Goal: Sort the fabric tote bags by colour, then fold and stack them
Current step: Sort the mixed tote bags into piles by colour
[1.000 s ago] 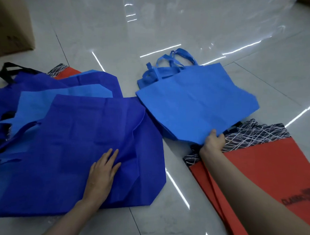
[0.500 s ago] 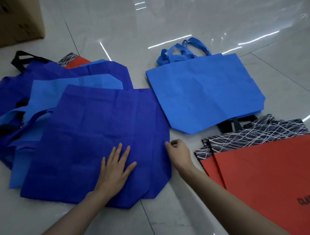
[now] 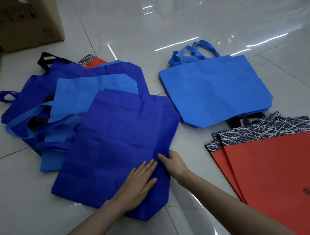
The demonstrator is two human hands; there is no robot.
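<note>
Head view: the unsorted heap (image 3: 75, 103) at left centre could drag along if the top dark-blue bag (image 3: 116, 136) is pulled, since handles tangle beneath it. The light-blue pile (image 3: 213, 93), upper right, holds at least two bags. Two red bags (image 3: 277, 165) lie lower right, and another red bag (image 3: 95, 62) peeks from the heap. The left grip (image 3: 136, 185) lies spread flat on the dark-blue bag, and the right grip (image 3: 174, 162) pinches its right edge.

Light: bright, even, from above | Glare: white streaks on glossy floor (image 3: 191, 27) | Shadows: soft, faint | Focus: mostly sharp | Edges: wide-angle bending
</note>
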